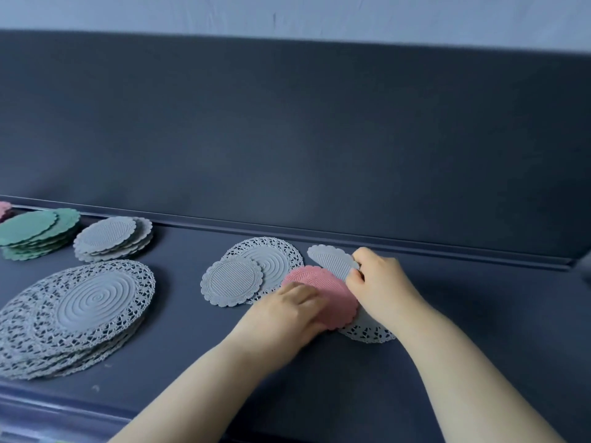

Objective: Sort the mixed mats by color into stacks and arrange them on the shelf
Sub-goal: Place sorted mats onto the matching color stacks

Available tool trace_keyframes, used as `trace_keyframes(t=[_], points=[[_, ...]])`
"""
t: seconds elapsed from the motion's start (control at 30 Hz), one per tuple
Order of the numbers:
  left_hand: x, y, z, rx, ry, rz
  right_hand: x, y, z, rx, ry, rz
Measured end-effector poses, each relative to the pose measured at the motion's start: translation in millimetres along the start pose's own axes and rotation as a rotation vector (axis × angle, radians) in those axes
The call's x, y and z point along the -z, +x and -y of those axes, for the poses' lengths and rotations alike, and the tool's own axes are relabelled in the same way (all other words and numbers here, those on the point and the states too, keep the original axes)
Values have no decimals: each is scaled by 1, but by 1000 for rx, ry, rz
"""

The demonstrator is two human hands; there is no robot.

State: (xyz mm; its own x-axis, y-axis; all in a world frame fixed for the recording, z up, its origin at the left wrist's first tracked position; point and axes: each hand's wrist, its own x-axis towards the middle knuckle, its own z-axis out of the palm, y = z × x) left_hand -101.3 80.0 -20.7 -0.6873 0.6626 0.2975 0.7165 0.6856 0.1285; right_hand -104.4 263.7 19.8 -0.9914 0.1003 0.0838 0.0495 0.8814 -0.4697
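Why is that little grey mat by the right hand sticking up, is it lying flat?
Not flat. The right hand pinches one edge of the grey mat and it tilts up, while the pink mat below lies flat under the left hand.

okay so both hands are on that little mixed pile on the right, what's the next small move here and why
Probably lift the small grey mat pinched in the right hand clear of the pile and carry it to the small grey stack at the left. The left hand rests on the pink mat, holding the pile down, and that stack matches in colour and size.
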Motion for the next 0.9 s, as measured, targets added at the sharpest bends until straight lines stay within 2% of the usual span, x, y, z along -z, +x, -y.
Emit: trace_keyframes(t=[0.1, 0.23, 0.3, 0.37, 0.53, 0.73, 0.8, 0.9], points=[[-6, 11, -8, 14, -60, 113, -4, -8, -7, -29, 6, -12], [-5, 12, -7, -56, -53, -2, -5, -9, -13, -70, 58, -37], [-1, 10, -6, -42, 13, -36, -3, -7, -14, -67, 89, -31], [5, 6, -6, 53, 84, -59, 0, -7, -13, -43, 115, -64], [27, -12, 14, 124, -17, -283, 4, -2, 1, 45, 280, -188], [80, -44, 39, 132, -111, -569, -10, 3, 57, 127, 365, -193], [92, -58, 57, 132, -119, -607, -21, 5, 80, 155, 369, -182], [101, -83, 97, 226, -46, -617, -37, 7, 116, 169, 354, -151]])
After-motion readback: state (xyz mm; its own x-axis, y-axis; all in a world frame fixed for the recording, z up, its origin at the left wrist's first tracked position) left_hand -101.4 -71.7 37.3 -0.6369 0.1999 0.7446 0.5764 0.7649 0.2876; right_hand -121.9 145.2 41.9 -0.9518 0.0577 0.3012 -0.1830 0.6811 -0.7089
